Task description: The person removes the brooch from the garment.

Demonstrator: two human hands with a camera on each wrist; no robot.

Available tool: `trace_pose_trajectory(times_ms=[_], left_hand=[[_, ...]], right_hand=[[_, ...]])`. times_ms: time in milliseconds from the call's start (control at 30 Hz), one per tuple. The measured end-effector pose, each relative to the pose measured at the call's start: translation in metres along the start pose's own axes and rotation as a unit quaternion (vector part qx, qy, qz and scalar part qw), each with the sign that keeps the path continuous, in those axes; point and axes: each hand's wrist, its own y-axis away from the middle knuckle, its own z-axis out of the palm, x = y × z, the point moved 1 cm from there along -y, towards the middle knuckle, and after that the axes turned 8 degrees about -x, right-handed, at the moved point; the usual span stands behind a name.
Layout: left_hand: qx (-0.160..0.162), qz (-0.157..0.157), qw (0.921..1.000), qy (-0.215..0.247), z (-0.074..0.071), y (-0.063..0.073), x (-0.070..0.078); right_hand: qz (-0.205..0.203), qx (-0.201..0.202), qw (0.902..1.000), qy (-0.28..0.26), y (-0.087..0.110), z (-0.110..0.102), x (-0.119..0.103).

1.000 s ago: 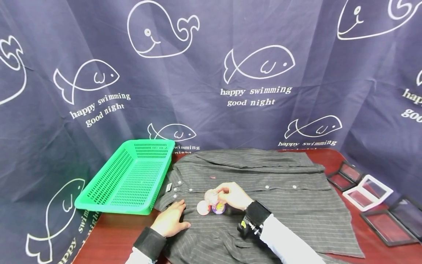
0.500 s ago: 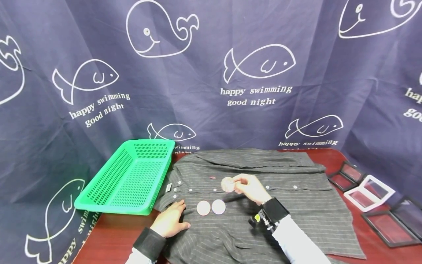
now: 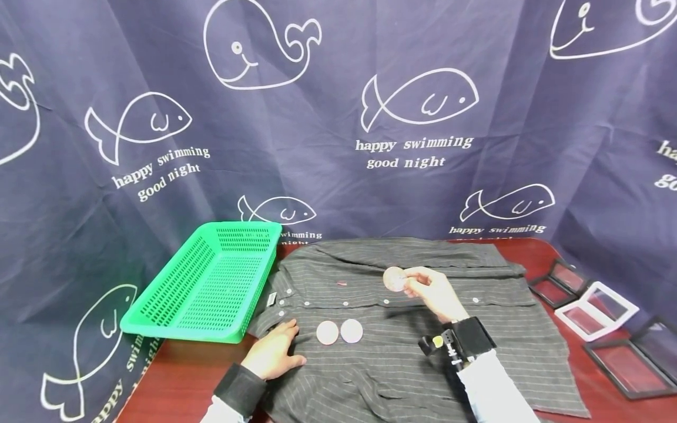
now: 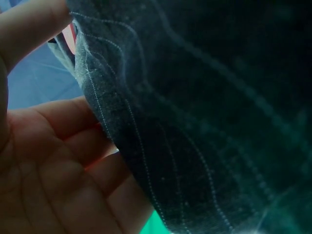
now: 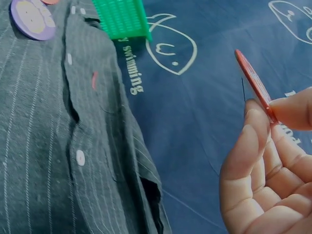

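My right hand (image 3: 436,291) pinches a round button badge (image 3: 394,279) between thumb and fingers, held up over a dark pinstriped shirt (image 3: 508,341). Seen edge-on in the right wrist view, the badge (image 5: 254,83) has a red edge, and a thin pin (image 5: 243,89) sticks out along its back. A red-edged badge (image 3: 327,332) and a purple-edged badge (image 3: 351,331) lie side by side on the shirt. Left of them, my left hand (image 3: 272,352) rests on the shirt near its collar, fingers relaxed. Dark striped cloth (image 4: 195,122) fills much of the left wrist view beside that hand.
A green plastic basket (image 3: 182,336) stands at the back left of the red-brown table (image 3: 182,382). On the right lie a white hinged frame (image 3: 588,336) and two dark ones, propped partly open. A patterned blue curtain (image 3: 338,176) hangs behind the table.
My right hand has carried the badge from above the other two badges toward the right and the back, uncovering them. The left hand has stayed in place.
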Motion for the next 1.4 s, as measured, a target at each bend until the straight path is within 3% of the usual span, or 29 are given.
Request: trace_pose_trajectory(times_ms=[467,767,900,1133,1400], left_hand=[[0.004,-0.001,1.0,-0.003,0.0,-0.001,0.002],[0.023,-0.005,0.9997,-0.004,0.003,-0.003,0.002],[0.066,-0.01,0.9977,0.003,0.002,-0.007,0.005],[0.157,-0.024,0.9867,0.035,-0.002,-0.019,0.015],[0.185,0.01,0.9787,0.088,-0.011,-0.035,0.036]], right_hand=[[-0.003,0.028,0.9996,0.002,0.01,-0.005,-0.003],[-0.014,0.027,0.9995,0.012,0.012,-0.002,-0.004],[-0.024,0.023,0.9994,0.008,0.013,-0.001,-0.004],[-0.032,0.021,0.9992,0.011,0.016,0.003,-0.01],[-0.041,0.023,0.9974,0.053,0.017,0.004,-0.016]])
